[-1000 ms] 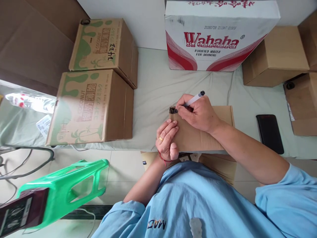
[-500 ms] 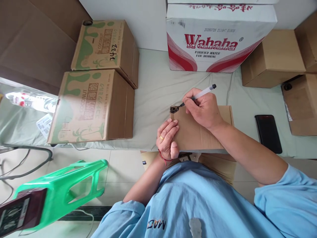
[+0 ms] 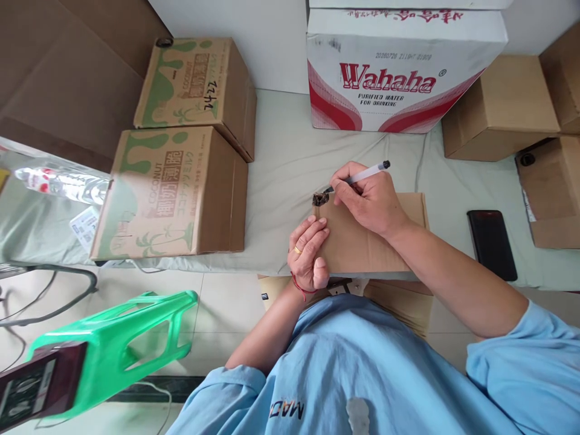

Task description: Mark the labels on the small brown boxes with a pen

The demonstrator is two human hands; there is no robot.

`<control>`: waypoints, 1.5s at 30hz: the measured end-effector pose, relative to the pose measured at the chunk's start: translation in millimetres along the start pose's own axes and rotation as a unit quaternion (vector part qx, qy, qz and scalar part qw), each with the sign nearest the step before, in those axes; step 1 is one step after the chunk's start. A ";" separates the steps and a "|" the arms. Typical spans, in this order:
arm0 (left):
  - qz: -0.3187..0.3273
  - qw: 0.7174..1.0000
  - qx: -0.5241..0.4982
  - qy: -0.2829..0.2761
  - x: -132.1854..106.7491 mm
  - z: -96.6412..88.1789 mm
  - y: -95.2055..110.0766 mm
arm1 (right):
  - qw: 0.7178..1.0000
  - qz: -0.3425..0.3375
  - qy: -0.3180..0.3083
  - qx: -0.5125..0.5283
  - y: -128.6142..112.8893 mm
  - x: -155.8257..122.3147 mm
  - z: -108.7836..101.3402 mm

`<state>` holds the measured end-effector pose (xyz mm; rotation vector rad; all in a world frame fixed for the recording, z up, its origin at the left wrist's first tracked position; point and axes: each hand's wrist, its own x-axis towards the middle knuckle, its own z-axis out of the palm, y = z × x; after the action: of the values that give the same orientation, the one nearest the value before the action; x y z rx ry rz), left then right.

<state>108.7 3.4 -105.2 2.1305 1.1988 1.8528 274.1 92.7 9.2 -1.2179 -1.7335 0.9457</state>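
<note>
A flat piece of brown cardboard [image 3: 362,241] lies on the cloth-covered table in front of me. At its upper left corner is a rough, black patch [image 3: 320,199]; I cannot tell whether it is ink or torn, darkened board. My right hand [image 3: 369,196] grips a pen [image 3: 369,172] with a translucent barrel and a black end. The pen slants down to the left, its tip at the patch. Below the patch, my left hand [image 3: 308,251] lies on the cardboard's left edge, fingers laid out side by side and thumb apart.
Two coconut-print cartons [image 3: 149,199] stand on the left, beside a plastic bottle [image 3: 63,184]. A white and red water box [image 3: 399,78] is at the back. On the right are a black phone [image 3: 492,244] and several brown boxes [image 3: 498,103]. A green stool [image 3: 113,350] is lower left.
My right hand and the pen tip have shifted slightly left at the black patch, and the pen's black end has dipped a little. My left hand keeps its place on the cardboard.
</note>
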 end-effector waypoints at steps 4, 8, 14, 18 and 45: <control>0.000 1.000 0.001 0.002 -2.0 0.8 -1.5 | 1.000 0.002 0.002 -0.006 0.0 0.6 -0.8; 0.002 1.000 -0.007 0.002 -1.4 0.3 -1.0 | 1.000 0.000 0.022 0.014 2.2 -0.5 -0.8; 0.002 1.000 -0.009 -0.001 0.9 -0.1 0.1 | 0.995 -0.031 0.080 0.055 4.4 -1.6 -2.2; 0.001 1.000 -0.005 -0.013 1.5 -1.8 0.2 | 0.977 -0.066 0.199 0.045 1.9 1.5 -26.6; -0.222 0.893 -0.221 -0.323 -15.4 -50.4 -61.3 | 0.981 0.176 0.060 0.060 84.9 -188.3 -103.3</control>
<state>35.0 15.7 -136.2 1.7828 0.8862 0.9738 439.4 -52.7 -60.7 -1.4969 -1.3706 1.1383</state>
